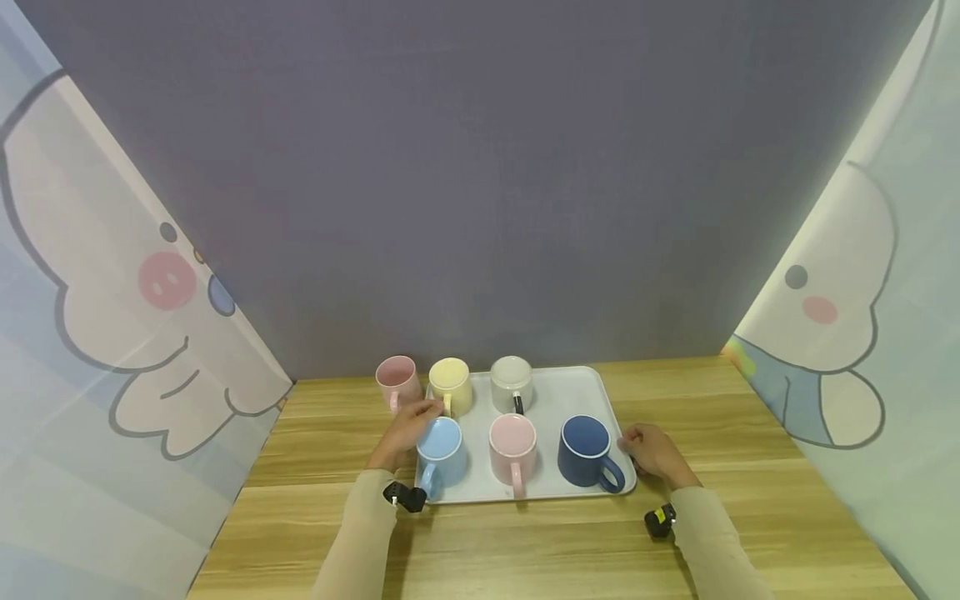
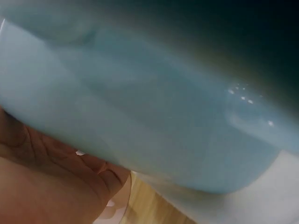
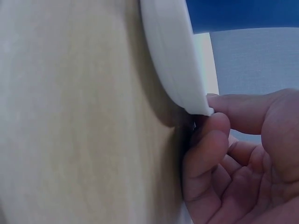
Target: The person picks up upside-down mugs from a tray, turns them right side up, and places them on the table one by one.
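Observation:
In the head view my left hand (image 1: 405,429) reaches past the light blue mug (image 1: 441,454), its fingertips close to the yellow mug (image 1: 451,387). The light blue mug's side (image 2: 154,107) fills most of the left wrist view, with the left palm (image 2: 56,182) against its lower edge. The fingers are largely hidden there, so I cannot tell whether they grip anything. My right hand (image 1: 654,452) pinches the rim of the white tray (image 1: 558,392) at its right side. Between the right thumb and fingers (image 3: 210,140), the tray edge (image 3: 175,56) shows close up.
On the tray stand a white mug (image 1: 512,383), a pink mug (image 1: 513,450) and a dark blue mug (image 1: 585,450). A darker pink mug (image 1: 398,381) sits left of the tray on the wooden table (image 1: 540,550). A grey wall (image 1: 495,208) rises behind.

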Motion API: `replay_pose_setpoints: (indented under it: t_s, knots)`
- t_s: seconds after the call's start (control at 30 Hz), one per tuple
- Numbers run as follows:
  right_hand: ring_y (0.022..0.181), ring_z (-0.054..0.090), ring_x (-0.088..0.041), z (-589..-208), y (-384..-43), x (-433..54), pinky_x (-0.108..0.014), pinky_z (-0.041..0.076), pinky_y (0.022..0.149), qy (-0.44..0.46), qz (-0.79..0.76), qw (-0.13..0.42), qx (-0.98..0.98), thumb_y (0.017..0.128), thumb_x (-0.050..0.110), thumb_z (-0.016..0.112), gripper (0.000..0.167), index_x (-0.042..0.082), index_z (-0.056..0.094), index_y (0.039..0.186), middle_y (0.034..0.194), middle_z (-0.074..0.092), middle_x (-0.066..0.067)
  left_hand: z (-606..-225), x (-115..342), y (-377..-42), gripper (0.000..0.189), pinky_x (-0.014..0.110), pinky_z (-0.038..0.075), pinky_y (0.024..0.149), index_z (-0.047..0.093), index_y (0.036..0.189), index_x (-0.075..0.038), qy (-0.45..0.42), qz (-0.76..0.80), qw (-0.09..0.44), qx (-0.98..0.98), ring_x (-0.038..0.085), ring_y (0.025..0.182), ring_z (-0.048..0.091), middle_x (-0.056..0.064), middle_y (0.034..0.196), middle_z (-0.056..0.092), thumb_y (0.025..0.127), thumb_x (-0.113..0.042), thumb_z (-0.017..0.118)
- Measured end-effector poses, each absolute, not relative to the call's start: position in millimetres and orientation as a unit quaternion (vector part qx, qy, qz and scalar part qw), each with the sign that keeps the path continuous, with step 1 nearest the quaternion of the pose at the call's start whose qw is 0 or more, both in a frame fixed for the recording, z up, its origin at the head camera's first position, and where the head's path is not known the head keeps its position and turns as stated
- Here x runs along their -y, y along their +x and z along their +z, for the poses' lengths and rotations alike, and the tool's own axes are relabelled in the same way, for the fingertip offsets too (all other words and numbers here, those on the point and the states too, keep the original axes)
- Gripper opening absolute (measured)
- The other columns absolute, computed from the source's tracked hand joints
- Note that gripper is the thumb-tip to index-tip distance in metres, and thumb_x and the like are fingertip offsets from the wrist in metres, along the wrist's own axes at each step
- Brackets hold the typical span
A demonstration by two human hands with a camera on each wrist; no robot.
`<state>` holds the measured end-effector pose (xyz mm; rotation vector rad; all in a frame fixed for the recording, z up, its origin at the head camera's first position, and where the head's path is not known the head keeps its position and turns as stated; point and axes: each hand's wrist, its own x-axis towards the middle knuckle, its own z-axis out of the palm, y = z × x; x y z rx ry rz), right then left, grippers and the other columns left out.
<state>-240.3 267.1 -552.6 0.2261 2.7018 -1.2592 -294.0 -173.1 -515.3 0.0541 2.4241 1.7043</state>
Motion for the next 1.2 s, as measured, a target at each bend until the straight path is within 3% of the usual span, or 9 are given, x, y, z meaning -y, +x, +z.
replay_pose_setpoints:
  t_s: [0.3,0.53,0.7,1.0,1.2]
  knots:
    - [0.061,0.055,-0.017,-551.1,-239.1,-265.8,-0.03,0.048,0.057,0.079,-0.419,0.074,-0.902,0.099,0.013,0.059,0.021,-0.006,0.063,0.106,0.074,0.058,-0.007,-516.8,168.7,-295.2,0.032,0.028,0.05,0.074,0.07,0.118,0.003,-0.016,0.599,0.096,-0.795,0.015,0.085,0.062,0.009,0.103,0.073,0.103,-0.023,0.057]
    - [0.062,0.054,-0.017,-551.5,-239.2,-266.2,-0.03,0.047,0.056,0.082,-0.417,0.079,-0.902,0.099,0.014,0.058,0.022,-0.006,0.063,0.107,0.074,0.058,-0.007,-519.3,167.1,-296.2,0.034,0.027,0.051,0.073,0.069,0.116,0.007,-0.026,0.616,0.092,-0.782,0.012,0.085,0.064,0.015,0.111,0.075,0.103,-0.022,0.058]
    - [0.063,0.054,-0.017,-551.1,-239.5,-267.0,-0.029,0.047,0.057,0.084,-0.414,0.084,-0.903,0.1,0.014,0.058,0.022,-0.006,0.063,0.108,0.075,0.058,-0.007,-520.3,166.9,-298.2,0.033,0.027,0.052,0.07,0.069,0.114,0.009,-0.036,0.625,0.092,-0.774,0.014,0.08,0.063,0.008,0.099,0.075,0.103,-0.019,0.058]
    - [0.06,0.054,-0.017,-552.2,-239.2,-266.7,-0.03,0.047,0.056,0.076,-0.416,0.071,-0.903,0.099,0.014,0.059,0.02,-0.005,0.064,0.105,0.073,0.058,-0.006,-516.0,165.8,-297.8,0.026,0.026,0.049,0.073,0.073,0.108,0.006,-0.058,0.61,0.053,-0.789,0.019,0.093,0.06,0.012,0.102,0.072,0.104,-0.015,0.058]
    - [0.06,0.054,-0.017,-551.0,-238.9,-267.0,-0.03,0.047,0.056,0.075,-0.418,0.075,-0.902,0.099,0.014,0.058,0.022,-0.006,0.063,0.106,0.073,0.057,-0.006,-512.2,165.4,-296.6,0.025,0.025,0.047,0.076,0.071,0.106,0.008,-0.051,0.608,0.029,-0.792,0.015,0.091,0.059,0.01,0.098,0.072,0.104,-0.013,0.058]
